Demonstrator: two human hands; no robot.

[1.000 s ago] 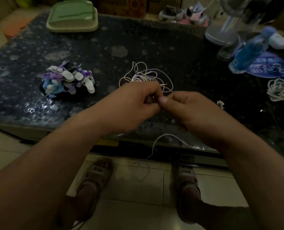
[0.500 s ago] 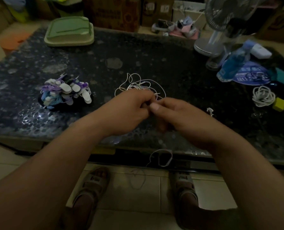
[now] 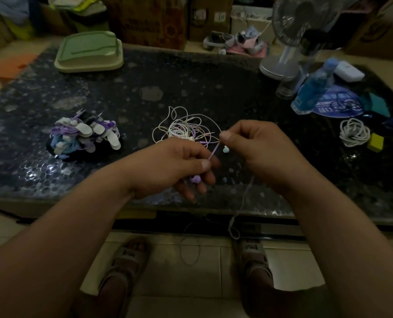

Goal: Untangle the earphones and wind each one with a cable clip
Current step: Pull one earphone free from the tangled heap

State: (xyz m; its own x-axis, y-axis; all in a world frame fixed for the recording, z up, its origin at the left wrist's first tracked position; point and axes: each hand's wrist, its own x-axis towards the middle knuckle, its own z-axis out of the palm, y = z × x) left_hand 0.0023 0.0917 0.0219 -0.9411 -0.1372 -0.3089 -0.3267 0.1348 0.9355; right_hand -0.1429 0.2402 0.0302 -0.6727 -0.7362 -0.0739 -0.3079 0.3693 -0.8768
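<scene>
A tangle of white and purple earphone cables [image 3: 186, 128] lies in the middle of the dark table [image 3: 191, 76]. My left hand [image 3: 177, 166] pinches a purple earphone cable [image 3: 214, 150] between thumb and forefinger, with a purple earbud [image 3: 195, 179] under its fingers. My right hand [image 3: 259, 150] pinches the same cable a little higher and to the right, so a short stretch runs taut between the hands. A loose length of the cable [image 3: 241, 207] hangs from my right hand past the table's front edge. A pile of wound earphones with white clips [image 3: 85, 136] lies at the left.
A coiled white cable [image 3: 354, 132] and a yellow block [image 3: 376, 142] lie at the right. A blue bottle [image 3: 314, 88], a fan [image 3: 298, 31] and a glass stand at the back right. A green lidded box [image 3: 88, 52] sits at the back left. My sandalled feet are below the table.
My hands were pressed together over the cable; now they have drawn apart, stretching a purple cable between them. The hanging loop below the table edge has dropped lower.
</scene>
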